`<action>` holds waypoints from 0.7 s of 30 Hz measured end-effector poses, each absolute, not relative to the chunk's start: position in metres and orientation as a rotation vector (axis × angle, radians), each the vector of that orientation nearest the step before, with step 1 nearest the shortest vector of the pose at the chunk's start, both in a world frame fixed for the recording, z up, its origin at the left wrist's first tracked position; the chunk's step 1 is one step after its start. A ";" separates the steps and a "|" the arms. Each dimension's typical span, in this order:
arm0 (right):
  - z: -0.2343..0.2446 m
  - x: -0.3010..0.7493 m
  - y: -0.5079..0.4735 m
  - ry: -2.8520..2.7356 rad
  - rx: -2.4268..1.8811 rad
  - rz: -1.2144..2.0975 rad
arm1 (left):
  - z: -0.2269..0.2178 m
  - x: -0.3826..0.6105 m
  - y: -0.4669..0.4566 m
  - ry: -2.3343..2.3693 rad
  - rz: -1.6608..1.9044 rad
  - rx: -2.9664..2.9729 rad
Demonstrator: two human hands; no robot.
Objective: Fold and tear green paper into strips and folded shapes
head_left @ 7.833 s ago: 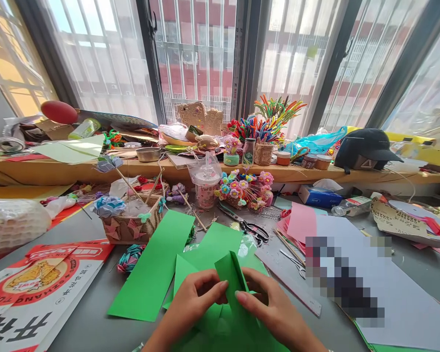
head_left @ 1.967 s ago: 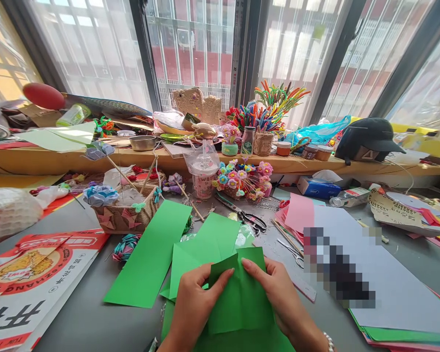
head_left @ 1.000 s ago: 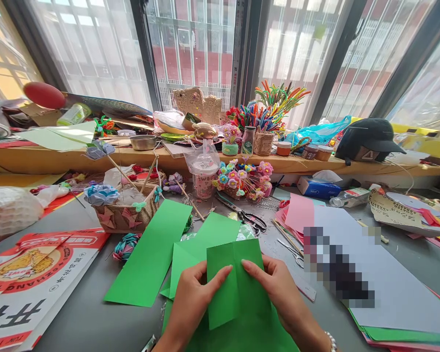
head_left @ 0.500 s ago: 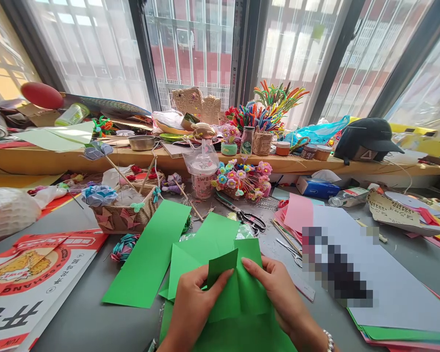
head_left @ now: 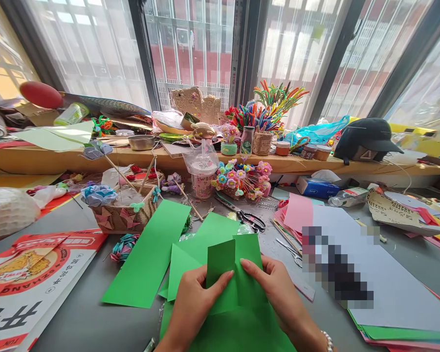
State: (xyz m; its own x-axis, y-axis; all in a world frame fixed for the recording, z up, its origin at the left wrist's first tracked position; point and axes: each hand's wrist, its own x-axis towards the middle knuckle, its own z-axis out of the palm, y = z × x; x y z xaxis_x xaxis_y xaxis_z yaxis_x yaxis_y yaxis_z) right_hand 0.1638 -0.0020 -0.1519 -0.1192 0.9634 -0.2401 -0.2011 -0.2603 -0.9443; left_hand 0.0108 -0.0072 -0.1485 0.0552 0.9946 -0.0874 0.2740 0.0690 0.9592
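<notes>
Between my two hands is a creased piece of green paper (head_left: pixel 251 278), split at the top into two upright flaps. My left hand (head_left: pixel 201 298) pinches the darker left flap, thumb in front and fingers behind. On the other side, my right hand (head_left: pixel 276 288) grips the right flap the same way, its fingers mostly hidden behind the paper. More green sheets lie beneath and behind the hands. To the left rests a long green paper strip (head_left: pixel 150 254), flat on the grey table.
Black-handled scissors (head_left: pixel 253 220) and a smaller silver pair (head_left: pixel 291 249) lie beyond my hands. A stack topped with a pale sheet (head_left: pixel 385 274) is at right. A decorated basket (head_left: pixel 121 215), a lidded cup (head_left: pixel 203 178) and crocheted flowers (head_left: pixel 238 178) stand toward the ledge.
The left flap has straightened and now stands more upright and squared to me. Both hands keep their hold and have barely shifted.
</notes>
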 end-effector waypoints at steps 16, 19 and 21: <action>-0.150 0.167 -0.001 -1.029 -1.175 1.547 | -0.141 0.011 -0.007 1.393 0.937 1.342; -0.151 0.165 -0.003 -0.930 -1.122 1.614 | -0.143 0.012 -0.009 1.439 0.968 1.433; -0.152 0.164 -0.003 -0.871 -1.091 1.658 | -0.145 0.012 -0.010 1.471 0.991 1.499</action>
State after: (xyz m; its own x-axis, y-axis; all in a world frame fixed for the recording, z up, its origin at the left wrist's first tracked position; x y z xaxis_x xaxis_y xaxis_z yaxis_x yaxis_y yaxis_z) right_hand 0.1637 -0.0032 -0.1521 -0.1664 0.9487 -0.2689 -0.3165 -0.3096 -0.8966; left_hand 0.0123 -0.0103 -0.1453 0.0180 0.9998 0.0010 0.3763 -0.0077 0.9265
